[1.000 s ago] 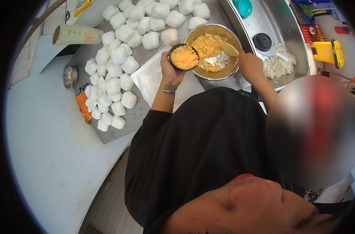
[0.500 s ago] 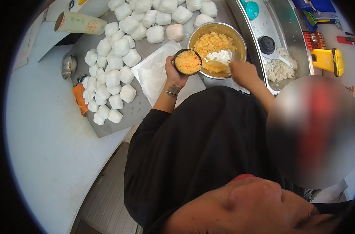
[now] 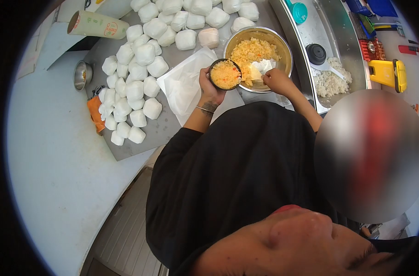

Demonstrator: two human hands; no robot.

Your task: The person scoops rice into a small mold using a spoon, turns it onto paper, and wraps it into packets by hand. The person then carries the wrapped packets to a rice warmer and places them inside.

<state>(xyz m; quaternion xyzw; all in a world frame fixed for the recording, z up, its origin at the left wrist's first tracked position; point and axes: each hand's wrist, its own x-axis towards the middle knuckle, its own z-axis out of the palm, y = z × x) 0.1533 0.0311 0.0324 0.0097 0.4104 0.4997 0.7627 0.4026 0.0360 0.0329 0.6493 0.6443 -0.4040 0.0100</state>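
Note:
My left hand (image 3: 210,87) is wrapped round a small black bowl (image 3: 225,74) heaped with orange-yellow rice. Right beside it is a large metal bowl (image 3: 286,51) with more yellow rice (image 3: 255,49) and a bare shiny patch at its bottom. My right hand (image 3: 278,81) is closed on the handle of a pale spatula (image 3: 254,73), whose blade is in the metal bowl near the black bowl's rim. White paper sheets (image 3: 179,83) lie under and left of my left hand.
Many white wrapped bundles (image 3: 135,90) cover the metal table. At the right, a steel tray (image 3: 326,39) holds white rice (image 3: 331,83), a white scoop and a black round object (image 3: 315,54). A rolled cup sleeve (image 3: 98,25) and small metal bowl (image 3: 82,75) are at the left.
The spatula and my right hand have moved left and down in the metal bowl, towards the black bowl. The view has shifted, and more of the metal bowl's bottom shows.

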